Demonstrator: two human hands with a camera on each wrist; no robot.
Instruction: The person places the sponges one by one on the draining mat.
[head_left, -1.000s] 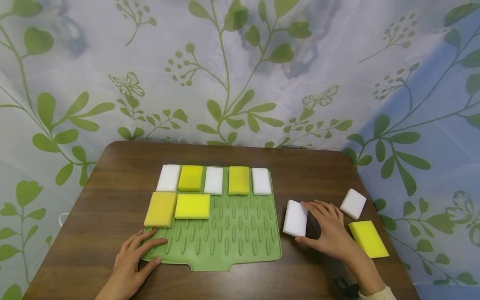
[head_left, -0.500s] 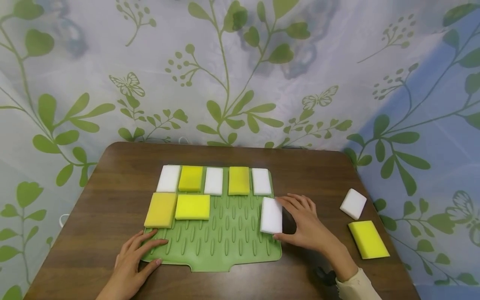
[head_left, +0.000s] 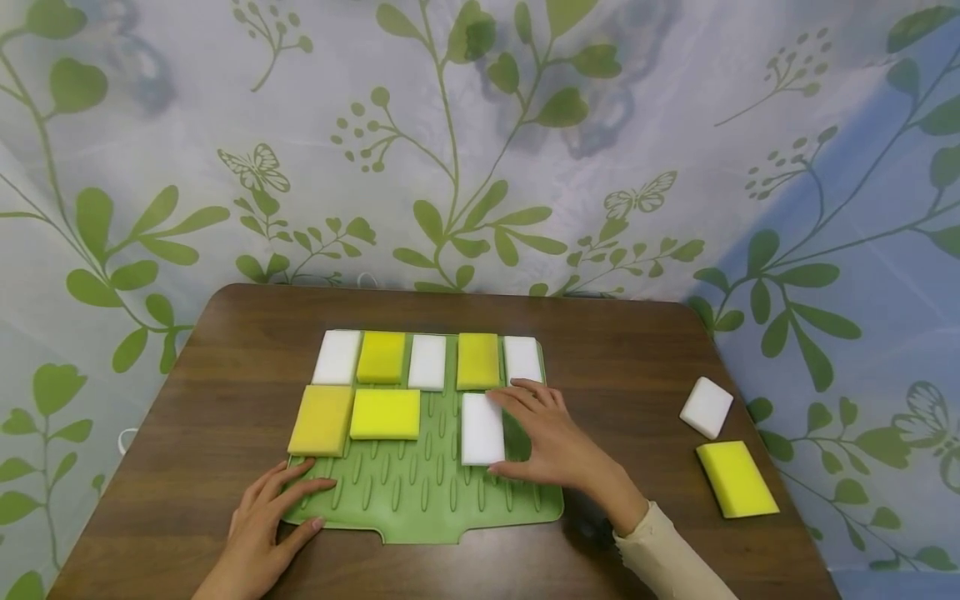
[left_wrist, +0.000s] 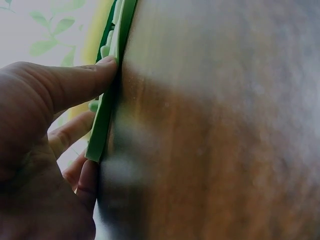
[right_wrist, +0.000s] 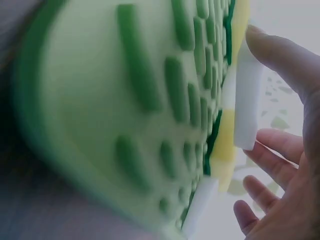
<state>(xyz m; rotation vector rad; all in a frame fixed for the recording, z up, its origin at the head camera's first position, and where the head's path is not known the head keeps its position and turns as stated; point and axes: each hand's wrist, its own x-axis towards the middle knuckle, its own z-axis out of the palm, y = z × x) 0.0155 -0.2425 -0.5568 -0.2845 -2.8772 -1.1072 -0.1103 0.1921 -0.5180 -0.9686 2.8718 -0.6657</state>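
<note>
My right hand [head_left: 551,437] pinches a white sponge [head_left: 482,429] between thumb and fingertips over the right half of a green ridged mat [head_left: 420,500]. The right wrist view has the same white sponge [right_wrist: 248,97] held just off the ridges. My left hand [head_left: 266,521] rests on the mat's near left corner with fingers spread; in the left wrist view its thumb [left_wrist: 87,80] touches the mat's edge. Along the mat's back edge, white and yellow sponges alternate. Two more yellow sponges, one [head_left: 321,421] beside the other [head_left: 386,414], lie in front of them at the left.
Right of the mat, a small white sponge [head_left: 707,407] and a yellow sponge [head_left: 738,479] with a dark underside lie on the brown wooden table [head_left: 622,350]. A patterned curtain [head_left: 480,167] hangs close behind the table.
My right hand has carried the white sponge leftward from the bare table, across the mat's right edge, to a spot over the mat. The left hand has stayed in place.
</note>
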